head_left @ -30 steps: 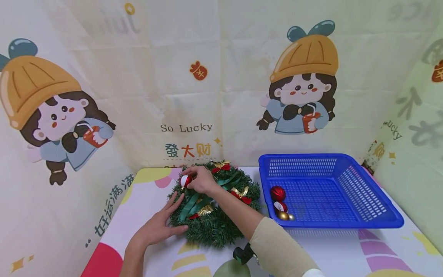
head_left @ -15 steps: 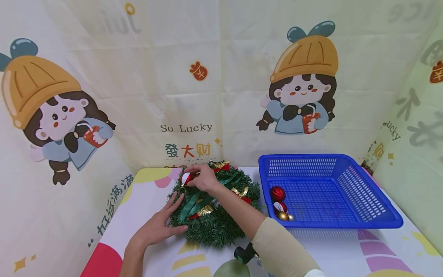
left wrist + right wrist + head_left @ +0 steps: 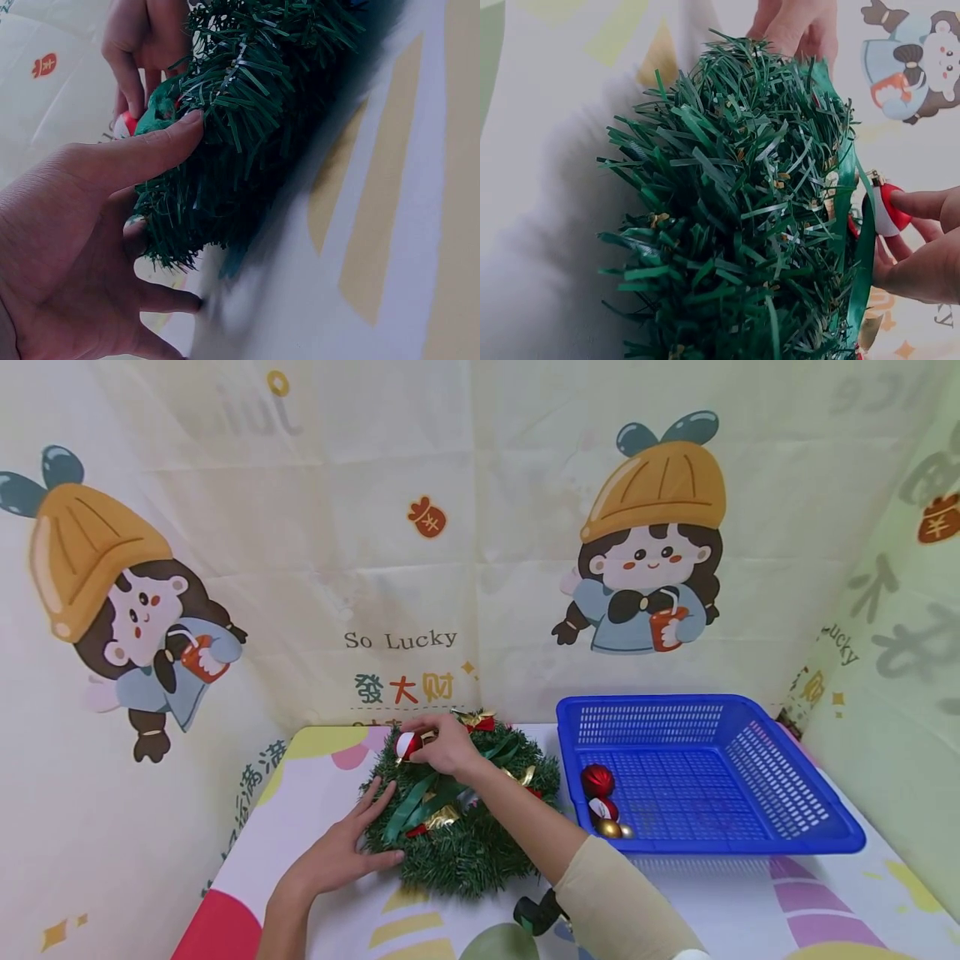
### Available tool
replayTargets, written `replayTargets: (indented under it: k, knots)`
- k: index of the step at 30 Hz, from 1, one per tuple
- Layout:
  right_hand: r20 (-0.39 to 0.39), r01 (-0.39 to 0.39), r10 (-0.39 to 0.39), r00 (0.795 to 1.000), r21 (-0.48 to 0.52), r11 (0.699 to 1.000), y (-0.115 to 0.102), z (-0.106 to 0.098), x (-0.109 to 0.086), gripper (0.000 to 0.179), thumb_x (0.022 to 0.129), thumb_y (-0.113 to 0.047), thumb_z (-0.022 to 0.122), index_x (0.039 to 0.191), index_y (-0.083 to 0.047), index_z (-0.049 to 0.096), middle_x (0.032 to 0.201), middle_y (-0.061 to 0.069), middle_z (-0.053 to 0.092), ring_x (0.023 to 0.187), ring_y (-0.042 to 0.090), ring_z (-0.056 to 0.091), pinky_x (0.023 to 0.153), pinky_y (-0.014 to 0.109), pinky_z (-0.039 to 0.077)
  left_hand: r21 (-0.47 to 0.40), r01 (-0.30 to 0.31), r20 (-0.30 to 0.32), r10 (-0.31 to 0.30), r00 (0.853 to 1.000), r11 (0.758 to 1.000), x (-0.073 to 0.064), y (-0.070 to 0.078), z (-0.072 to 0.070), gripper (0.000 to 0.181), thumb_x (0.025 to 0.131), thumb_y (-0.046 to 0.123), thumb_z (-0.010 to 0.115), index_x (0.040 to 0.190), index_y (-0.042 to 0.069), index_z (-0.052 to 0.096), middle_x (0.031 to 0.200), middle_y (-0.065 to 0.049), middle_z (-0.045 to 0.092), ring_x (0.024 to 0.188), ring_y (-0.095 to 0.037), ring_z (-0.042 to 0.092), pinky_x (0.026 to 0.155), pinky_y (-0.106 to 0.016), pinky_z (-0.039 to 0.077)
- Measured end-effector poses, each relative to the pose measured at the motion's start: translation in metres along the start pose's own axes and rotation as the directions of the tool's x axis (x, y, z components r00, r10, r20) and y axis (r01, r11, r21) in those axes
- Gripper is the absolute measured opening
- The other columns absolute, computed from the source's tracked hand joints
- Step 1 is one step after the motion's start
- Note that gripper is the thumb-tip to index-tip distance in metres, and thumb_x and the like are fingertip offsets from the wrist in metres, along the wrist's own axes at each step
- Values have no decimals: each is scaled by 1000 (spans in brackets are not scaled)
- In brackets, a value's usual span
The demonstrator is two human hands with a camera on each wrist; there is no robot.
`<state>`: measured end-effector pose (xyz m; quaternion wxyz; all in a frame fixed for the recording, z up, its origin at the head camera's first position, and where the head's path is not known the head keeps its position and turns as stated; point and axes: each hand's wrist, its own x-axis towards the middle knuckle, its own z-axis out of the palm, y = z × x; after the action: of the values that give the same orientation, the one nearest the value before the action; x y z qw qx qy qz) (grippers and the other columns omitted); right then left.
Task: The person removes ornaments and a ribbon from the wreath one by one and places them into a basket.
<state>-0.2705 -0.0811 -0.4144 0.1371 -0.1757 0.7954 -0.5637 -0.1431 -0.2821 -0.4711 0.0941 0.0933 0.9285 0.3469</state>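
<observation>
A green Christmas wreath (image 3: 471, 860) lies on the table, trimmed with green ribbon (image 3: 408, 806) and red and gold bows (image 3: 441, 817). Between thumb and fingers, my right hand (image 3: 450, 750) pinches a red and white bauble (image 3: 407, 746) over the wreath's upper left part. The same bauble (image 3: 889, 208) shows its gold cap in the right wrist view, beside the ribbon. My left hand (image 3: 335, 858) rests against the wreath's left side with spread fingers. In the left wrist view its thumb (image 3: 154, 156) touches the green needles.
A blue plastic basket (image 3: 712, 846) stands to the right. Several baubles lie in its left corner, among them a red one (image 3: 597, 781) and a gold one (image 3: 609, 828). A dark object (image 3: 534, 914) sits near the right forearm. Printed cloth (image 3: 517, 677) hangs behind the table.
The right hand has shifted very slightly rightward over the wreath with the bauble still pinched. The left hand keeps its place at the wreath. The head view has turned a little.
</observation>
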Motion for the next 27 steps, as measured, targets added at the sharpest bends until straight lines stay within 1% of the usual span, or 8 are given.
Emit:
replayTargets:
  k: [4,7,14,18,22,27]
  knots:
    - [-4,2,-2,1000,27,1000,2,-3,-2,41,89,5,78,123,-18,77,127,5,68,89,16,70,80,39,61,3,0,-2,0,1000,1000,0,-1,0,102,90,53,77,169,31,16,178,-6,1,156,-53,19,113,-74,34]
    - [-3,6,-6,1000,48,999,2,-6,-5,40,89,5,77,122,-18,77,127,6,69,93,19,70,84,44,62,8,-2,-7,2,1000,1000,0,-2,0,102,90,53,78,169,32,16,178,-5,1,156,-53,19,112,-74,35]
    - [5,39,-39,999,66,997,3,-13,-11,39,90,5,75,125,-14,76,128,9,68,102,24,68,84,45,62,10,-9,-10,9,1000,1000,0,-2,1,102,90,53,77,168,32,16,178,-6,1,156,-53,20,112,-74,35]
    - [4,52,-53,999,86,995,6,-16,-11,38,92,4,74,127,-10,74,131,10,66,106,27,69,88,46,62,11,-6,-8,6,1000,1000,-1,-2,1,101,90,54,77,169,32,16,178,-5,1,156,-52,19,112,-74,35]
    - [-9,50,-49,999,101,994,8,-17,-11,36,92,3,75,127,-9,74,130,12,66,105,28,69,91,49,61,8,-9,-6,9,1000,1000,0,-1,1,102,90,54,77,169,32,16,178,-6,2,156,-52,18,113,-74,34]
    - [-31,34,-30,999,132,991,8,-17,-9,36,92,2,76,126,-10,75,130,13,64,101,25,68,93,53,60,10,-14,-11,15,1000,1000,-1,-1,0,102,90,53,77,169,30,17,177,-7,1,155,-53,20,112,-73,35]
